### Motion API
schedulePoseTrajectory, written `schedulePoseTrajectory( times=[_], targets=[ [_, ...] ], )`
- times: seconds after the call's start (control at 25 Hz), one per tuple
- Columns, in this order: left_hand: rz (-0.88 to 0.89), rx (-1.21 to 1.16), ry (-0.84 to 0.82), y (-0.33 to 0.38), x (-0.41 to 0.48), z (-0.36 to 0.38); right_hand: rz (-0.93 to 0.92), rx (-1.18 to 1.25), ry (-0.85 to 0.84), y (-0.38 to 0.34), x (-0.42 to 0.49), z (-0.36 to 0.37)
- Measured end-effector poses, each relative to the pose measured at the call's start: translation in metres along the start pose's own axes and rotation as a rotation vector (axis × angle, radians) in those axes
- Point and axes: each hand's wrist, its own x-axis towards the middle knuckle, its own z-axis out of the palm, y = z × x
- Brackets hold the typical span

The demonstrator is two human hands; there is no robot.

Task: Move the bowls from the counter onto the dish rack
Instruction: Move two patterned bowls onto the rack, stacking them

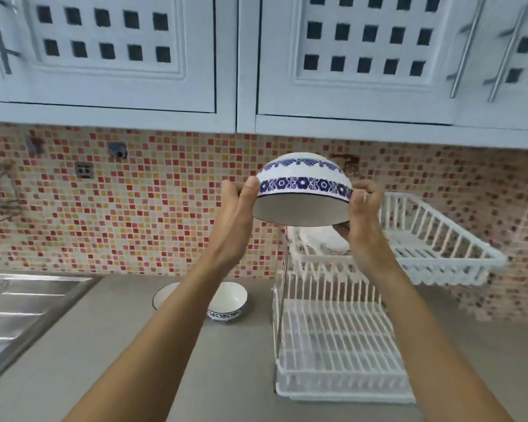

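Observation:
A white bowl with a blue flower band [302,190] is held upside down in the air, above the left end of the dish rack's upper tier. My left hand [238,214] grips its left rim and my right hand [365,217] grips its right rim. The white two-tier dish rack [333,336] stands on the counter at the right; its upper basket [433,248] holds something white and blurred, partly hidden by the bowl. Two more bowls rest on the counter below my left arm: a small patterned one [229,303] and a wider one [163,295], mostly hidden by my forearm.
A steel sink with drainboard [19,312] lies at the left. The grey counter [110,354] runs between sink and rack. Pale wall cupboards [134,56] hang overhead, above a mosaic-tiled wall [134,208] with outlets.

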Motion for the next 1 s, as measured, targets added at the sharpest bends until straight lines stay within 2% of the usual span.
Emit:
schedulePoseTrajectory(
  times=[0.2,0.36,0.52,0.72,0.88,1.0],
  targets=[
    [0.084,0.179,-0.192,0.015,0.038,0.076,-0.007,0.054,-0.096,0.021,0.026,-0.112],
    [0.040,0.140,-0.411,0.010,0.075,0.138,-0.032,-0.121,-0.208,0.050,0.052,-0.199],
    [0.064,0.260,-0.589,-0.001,0.107,0.193,0.033,-0.195,-0.330,0.078,0.076,-0.261],
    [0.123,0.640,-0.736,-0.019,0.145,0.241,0.151,-0.477,-0.501,0.119,0.108,-0.298],
    [0.033,0.928,-0.748,-0.036,0.163,0.270,0.086,-0.739,-0.597,0.147,0.138,-0.303],
    [-0.054,1.090,-0.762,-0.049,0.168,0.283,0.104,-0.785,-0.641,0.165,0.152,-0.298]
  ],
)
